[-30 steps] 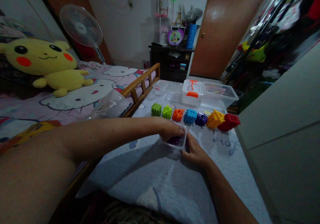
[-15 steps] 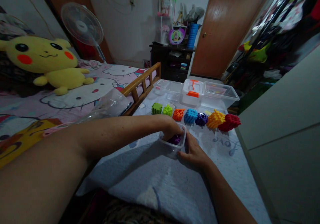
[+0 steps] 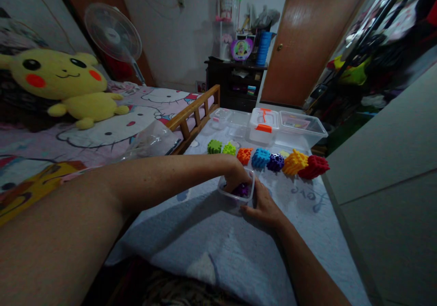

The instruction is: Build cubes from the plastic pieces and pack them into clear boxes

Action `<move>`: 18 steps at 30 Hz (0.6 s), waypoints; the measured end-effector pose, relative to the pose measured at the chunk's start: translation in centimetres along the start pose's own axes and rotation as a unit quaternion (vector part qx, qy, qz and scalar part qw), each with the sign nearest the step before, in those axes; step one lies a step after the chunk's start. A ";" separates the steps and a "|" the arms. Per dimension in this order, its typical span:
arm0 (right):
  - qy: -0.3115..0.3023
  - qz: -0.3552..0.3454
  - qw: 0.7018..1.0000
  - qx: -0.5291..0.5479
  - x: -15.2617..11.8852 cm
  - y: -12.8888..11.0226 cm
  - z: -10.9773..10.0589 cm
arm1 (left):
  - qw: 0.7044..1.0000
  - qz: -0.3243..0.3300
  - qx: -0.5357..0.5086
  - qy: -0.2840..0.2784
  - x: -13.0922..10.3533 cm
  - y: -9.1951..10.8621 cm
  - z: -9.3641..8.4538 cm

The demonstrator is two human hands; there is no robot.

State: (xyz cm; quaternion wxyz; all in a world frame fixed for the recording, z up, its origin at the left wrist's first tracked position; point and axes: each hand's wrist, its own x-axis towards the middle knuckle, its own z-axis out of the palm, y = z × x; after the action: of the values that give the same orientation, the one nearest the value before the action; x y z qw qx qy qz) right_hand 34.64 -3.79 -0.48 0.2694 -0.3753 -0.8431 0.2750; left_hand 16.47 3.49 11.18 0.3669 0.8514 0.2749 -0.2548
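Observation:
A small clear plastic container (image 3: 235,201) stands on the cloth in front of me, with purple plastic pieces (image 3: 241,190) inside. My left hand (image 3: 237,175) reaches down into it from the left, at the purple pieces; its fingertips are hidden, so I cannot tell what they hold. Gripping the container's right side is my right hand (image 3: 264,206), thumb at the front and fingers toward the back corner. Beyond it runs a row of colored piece clusters: dark green (image 3: 215,146), lime (image 3: 229,149), orange (image 3: 244,155), light blue (image 3: 260,158), dark blue (image 3: 275,162), yellow (image 3: 295,162) and red (image 3: 314,167).
Behind the row are a lidded box with orange clips (image 3: 264,126), an open clear bin (image 3: 302,126) and a small clear container (image 3: 220,118). A wooden rail (image 3: 194,119) borders the bed on the left, where a crumpled plastic bag (image 3: 153,140) lies.
My left hand has shifted very slightly inside the container. The right hand keeps its grip, and the row of clusters is unchanged.

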 end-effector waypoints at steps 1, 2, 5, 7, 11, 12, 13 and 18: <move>0.003 -0.001 1.000 0.001 0.0 0.0 0.0 | 1.000 -0.001 -0.005 -0.001 0.0 0.0 -0.1; 0.005 -0.001 1.000 0.001 0.0 0.0 0.1 | 1.000 -0.003 -0.001 -0.001 -0.1 -0.1 -0.1; 0.008 0.002 1.000 -0.002 0.0 0.2 0.3 | 0.999 -0.014 0.039 0.017 -0.5 0.0 0.1; 0.009 0.004 1.000 -0.004 -0.1 0.3 0.3 | 0.997 -0.014 0.068 0.043 -1.0 0.1 0.3; 0.000 0.007 1.000 -0.005 -0.2 0.5 0.4 | 0.995 -0.022 0.091 0.044 -2.4 0.9 0.3; -0.004 0.006 1.000 -0.004 -0.2 0.5 0.3 | 0.995 -0.031 0.087 0.031 -2.7 1.2 0.1; -0.008 0.004 1.000 -0.004 -0.2 0.6 0.3 | 0.996 -0.036 0.082 0.018 -3.0 1.4 -0.1; -0.008 -0.004 1.000 -0.005 0.0 0.4 0.1 | 0.996 -0.030 0.084 0.015 -3.8 2.5 -1.1</move>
State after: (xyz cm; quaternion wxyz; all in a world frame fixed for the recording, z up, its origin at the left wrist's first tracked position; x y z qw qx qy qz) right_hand 34.79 -3.59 -0.78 0.2615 -0.3714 -0.8480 0.2729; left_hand 15.62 1.88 15.44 0.2825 0.8742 0.2833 -0.2753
